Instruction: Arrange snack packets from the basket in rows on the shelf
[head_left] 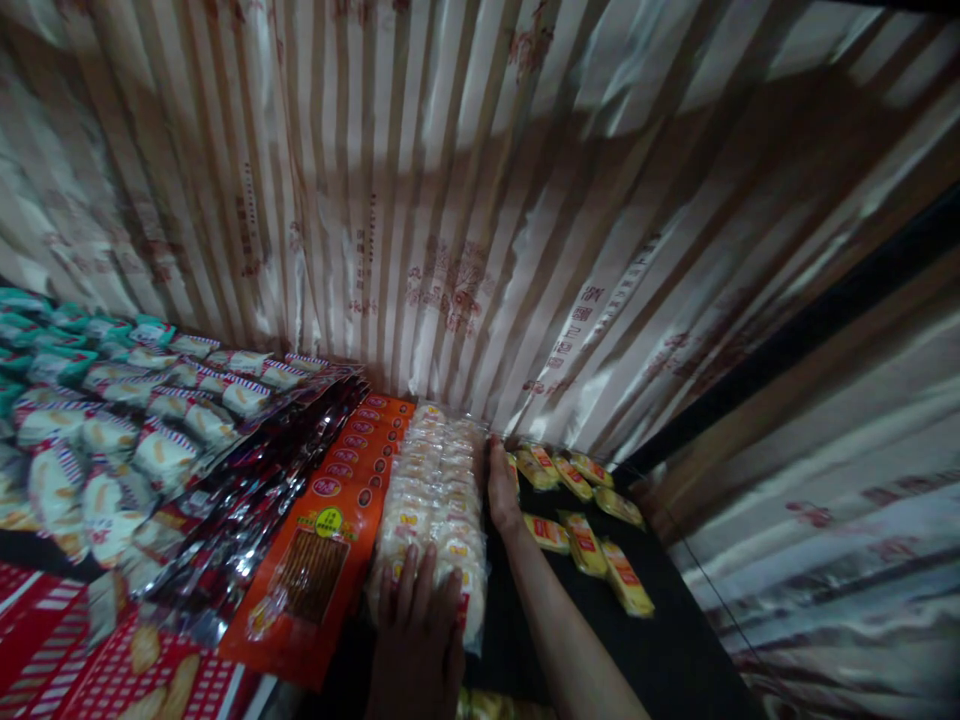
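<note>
Two columns of clear-wrapped white rice crackers (439, 480) lie on the black table. My left hand (420, 605) rests on their near end, its fingers stretched out over the wrappers. At the far right edge of the same packs is my right hand (501, 488), upright on its side with the fingers extended along them. Left of the crackers, overlapping orange snack packets (322, 540) form a row, the front one with a window showing brown sticks. Small yellow packets (585, 545) lie scattered to the right of my right hand.
Dark shiny packets (255, 500) stand in a slanting row on the left. Beyond them are white packets (169, 450) and green ones (56, 345). A red printed package (157, 660) lies at the near left. Pleated printed curtain (450, 200) hangs behind, and a black pole (810, 320) slants at right.
</note>
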